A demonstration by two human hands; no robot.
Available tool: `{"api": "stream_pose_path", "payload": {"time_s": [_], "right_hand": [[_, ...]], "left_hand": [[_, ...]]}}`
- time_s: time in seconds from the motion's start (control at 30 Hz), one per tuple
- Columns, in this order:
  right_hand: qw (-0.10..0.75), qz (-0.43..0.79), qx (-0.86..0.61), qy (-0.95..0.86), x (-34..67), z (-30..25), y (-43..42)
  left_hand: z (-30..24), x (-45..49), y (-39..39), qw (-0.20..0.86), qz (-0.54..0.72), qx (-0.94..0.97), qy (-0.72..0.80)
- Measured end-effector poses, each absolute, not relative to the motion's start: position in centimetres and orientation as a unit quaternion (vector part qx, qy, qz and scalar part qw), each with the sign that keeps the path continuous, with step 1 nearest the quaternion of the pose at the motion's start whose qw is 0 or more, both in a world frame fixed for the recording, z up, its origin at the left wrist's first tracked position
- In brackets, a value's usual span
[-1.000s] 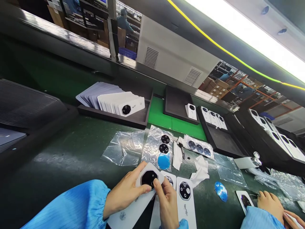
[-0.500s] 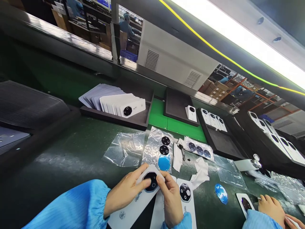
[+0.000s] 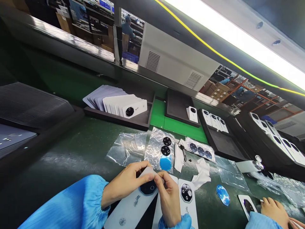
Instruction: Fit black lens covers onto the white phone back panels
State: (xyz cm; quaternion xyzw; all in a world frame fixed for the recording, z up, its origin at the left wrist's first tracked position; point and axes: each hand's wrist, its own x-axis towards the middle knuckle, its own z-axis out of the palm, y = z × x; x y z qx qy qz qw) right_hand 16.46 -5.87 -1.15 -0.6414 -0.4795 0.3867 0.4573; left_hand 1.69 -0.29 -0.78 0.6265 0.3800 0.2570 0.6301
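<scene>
My left hand point(image 3: 127, 183) grips the top end of a white phone back cover point(image 3: 133, 206) with a black octagonal camera plate point(image 3: 148, 188). My right hand point(image 3: 168, 197) pinches at the upper right edge of that plate, thumb and forefinger closed together on the cover. Two more white back covers lie beside it, one under my right hand and one point(image 3: 188, 202) to its right with a black lens plate. Just beyond my fingers lies a clear bag point(image 3: 160, 148) carrying two black lens plates and a blue round film point(image 3: 165, 163).
A dark tray point(image 3: 140, 121) of fanned white covers stands behind. More dark trays point(image 3: 224, 140) with covers lie to the right. An empty clear bag point(image 3: 126, 148), white wipes point(image 3: 201, 170), a blue film point(image 3: 222, 194) lie about. Another person's hand point(image 3: 274, 208) works at lower right.
My left thumb has slid off the camera plate to the cover's top edge. My right fingers have moved up to pinch at the plate's upper right. The view has shifted slightly.
</scene>
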Motion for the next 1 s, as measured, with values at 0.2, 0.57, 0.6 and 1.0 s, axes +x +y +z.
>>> {"api": "stream_pose_path", "payload": {"time_s": [0.2, 0.57, 0.6, 1.0], "right_hand": [[0.485, 0.506, -0.576, -0.420, 16.3, -1.8, -6.3], [0.402, 0.485, -0.629, -0.456, 17.4, -0.6, -7.1], [0.403, 0.491, -0.621, -0.458, 17.4, -0.6, -7.0], [0.394, 0.567, -0.611, -0.387, 17.0, 1.3, -6.0]], "left_hand": [[0.1, 1.4, 0.4, 0.692, 0.410, 0.436, 0.404], [-0.1, 0.8, 1.3, 0.699, 0.335, 0.481, 0.409], [-0.2, 0.9, 1.2, 0.703, 0.333, 0.476, 0.411], [-0.6, 1.6, 0.7, 0.782, 0.279, 0.384, 0.404]]}}
